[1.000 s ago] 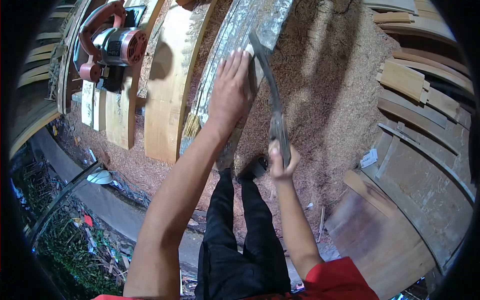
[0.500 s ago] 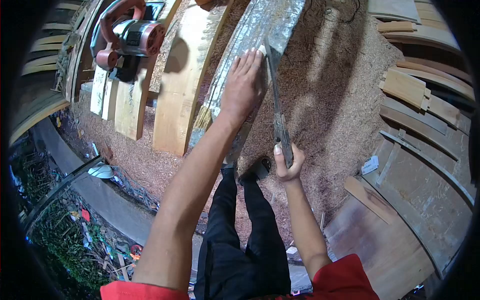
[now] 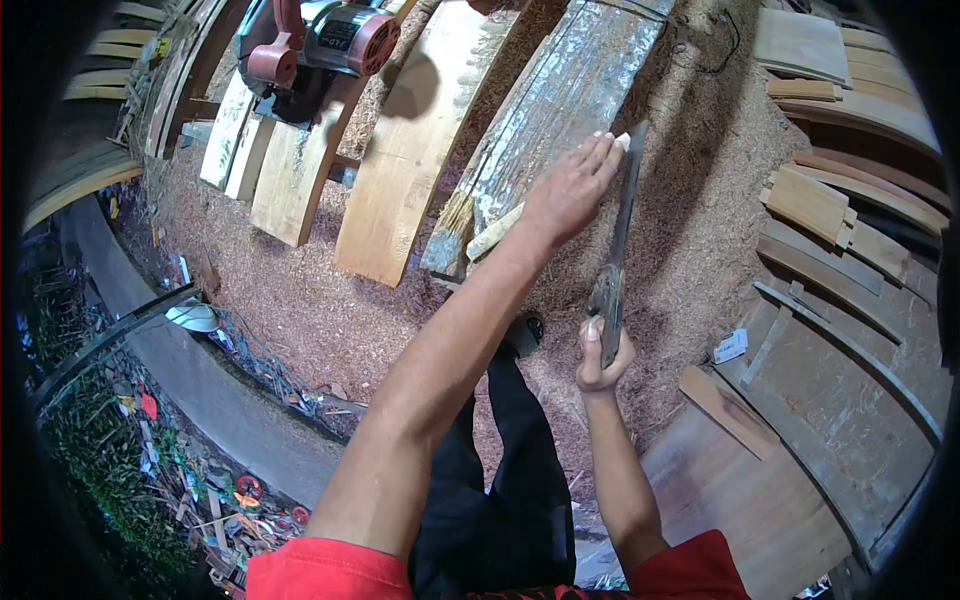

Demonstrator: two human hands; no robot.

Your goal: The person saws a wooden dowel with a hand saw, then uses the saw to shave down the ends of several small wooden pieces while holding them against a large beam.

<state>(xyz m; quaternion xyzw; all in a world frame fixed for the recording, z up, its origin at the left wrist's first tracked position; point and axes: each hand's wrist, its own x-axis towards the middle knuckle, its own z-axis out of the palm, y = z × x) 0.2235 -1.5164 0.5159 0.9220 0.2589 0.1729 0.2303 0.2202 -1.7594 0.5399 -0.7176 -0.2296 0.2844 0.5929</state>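
My left hand (image 3: pixel 570 190) presses down, fingers extended, on a narrow pale wooden strip (image 3: pixel 492 236) lying across the weathered plank bench (image 3: pixel 560 90). Most of the strip is hidden under my hand and forearm, with its far end showing just past my fingertips. In my right hand (image 3: pixel 606 358) is a handsaw (image 3: pixel 622 225), gripped by its handle with the thumb along the side. Its narrow blade points away from me, the tip right beside the strip's far end at the bench's right edge.
Left of the bench lie several light boards (image 3: pixel 400 160), with a red circular saw (image 3: pixel 335 40) on top of some. Sawdust (image 3: pixel 690 220) covers the ground. On the right are stacked wooden pieces (image 3: pixel 810 200) and panels (image 3: pixel 750 500). My shoe (image 3: pixel 524 335) is beside the bench.
The view has shifted. My left hand has come nearer to me and rightward over the bench, and the strip's near end now shows. The handsaw has moved right with my right hand.
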